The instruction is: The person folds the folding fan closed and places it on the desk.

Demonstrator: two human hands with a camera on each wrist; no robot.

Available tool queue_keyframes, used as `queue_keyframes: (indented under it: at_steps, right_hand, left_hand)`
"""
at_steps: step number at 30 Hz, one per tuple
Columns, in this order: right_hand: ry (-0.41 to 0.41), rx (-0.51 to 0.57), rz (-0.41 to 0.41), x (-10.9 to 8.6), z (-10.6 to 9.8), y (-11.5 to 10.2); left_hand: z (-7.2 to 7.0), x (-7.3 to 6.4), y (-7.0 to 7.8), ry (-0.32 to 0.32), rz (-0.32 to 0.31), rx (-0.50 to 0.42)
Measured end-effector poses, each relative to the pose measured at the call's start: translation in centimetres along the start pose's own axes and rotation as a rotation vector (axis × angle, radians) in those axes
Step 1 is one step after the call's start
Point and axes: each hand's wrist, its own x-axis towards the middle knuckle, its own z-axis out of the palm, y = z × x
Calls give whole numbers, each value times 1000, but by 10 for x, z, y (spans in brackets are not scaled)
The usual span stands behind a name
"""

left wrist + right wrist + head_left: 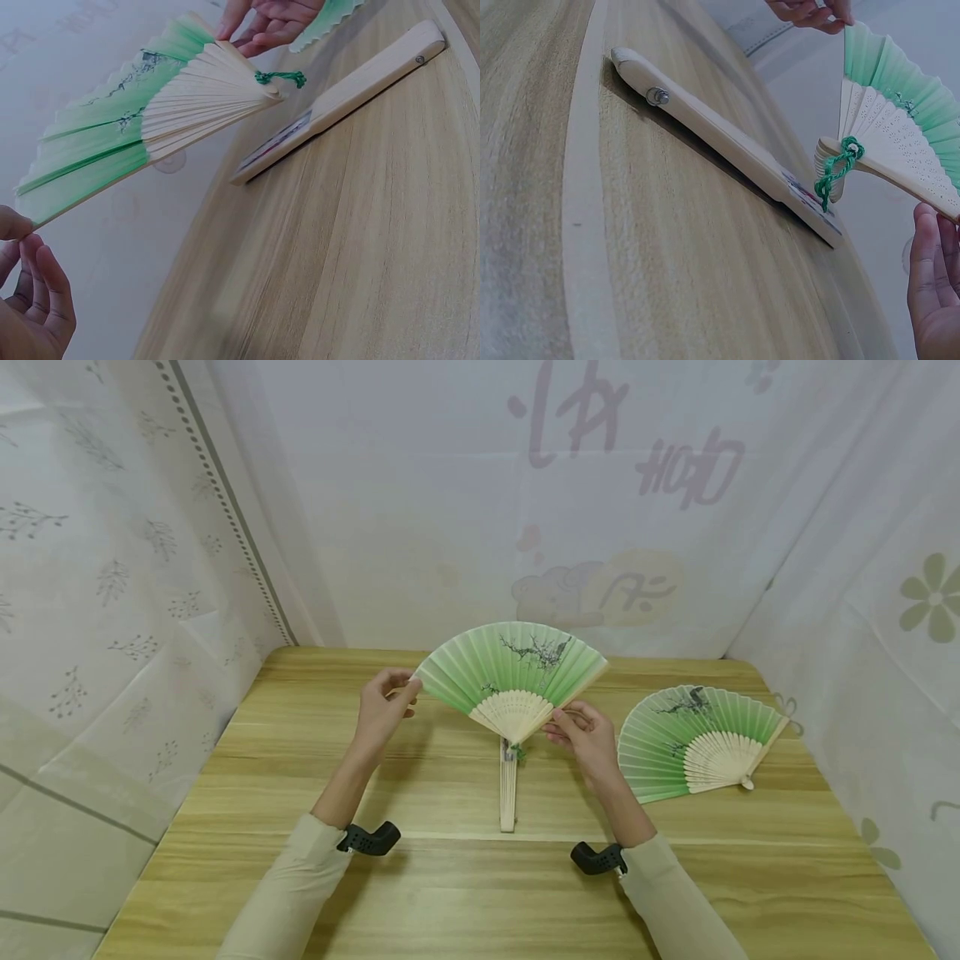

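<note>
An open green folding fan (517,664) with a dark blossom-branch print is held up above the table between both hands. At its left tip, my left hand (384,706) pinches the outer edge between thumb and fingers. My right hand (588,739) pinches the right guard stick, lower down near the slats. A green knotted cord (840,172) hangs from the fan's pivot. Beneath it, a closed folding fan (352,94) with pale wooden sticks lies on the table. Its pivot pin shows in the right wrist view.
A second open green fan (701,743) lies on the wooden table (465,893) to the right, close to my right hand. Patterned white cloth (420,510) hangs behind the table and along both sides. Each wrist wears a black camera mount (371,838).
</note>
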Motion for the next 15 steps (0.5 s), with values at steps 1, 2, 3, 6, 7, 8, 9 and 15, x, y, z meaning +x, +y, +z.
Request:
queue_keyframes:
  at_steps: [1,2,3,6,7,8,9,15]
  right_hand:
    - [3,-2,0,0,0,0]
    - [4,-6,1,0,0,0]
    - [4,-9,1,0,0,0]
    - [4,-20,-2,0,0,0]
    - [4,-23,-2,0,0,0]
    - [2,-26,-3,0,0,0]
    - [0,-30,-2,0,0,0]
    - [3,-24,6,0,1,0]
  left_hand:
    - [0,-1,1,0,-1,1]
    - [0,-1,1,0,-1,-1]
    - [0,-1,1,-1,0,-3]
    - [1,-1,1,-3,6,-14]
    - [1,0,0,-4,8,-15]
    - [1,0,0,-6,10,-15]
    - [1,0,0,-7,10,-15]
    - [1,0,2,-11,5,2]
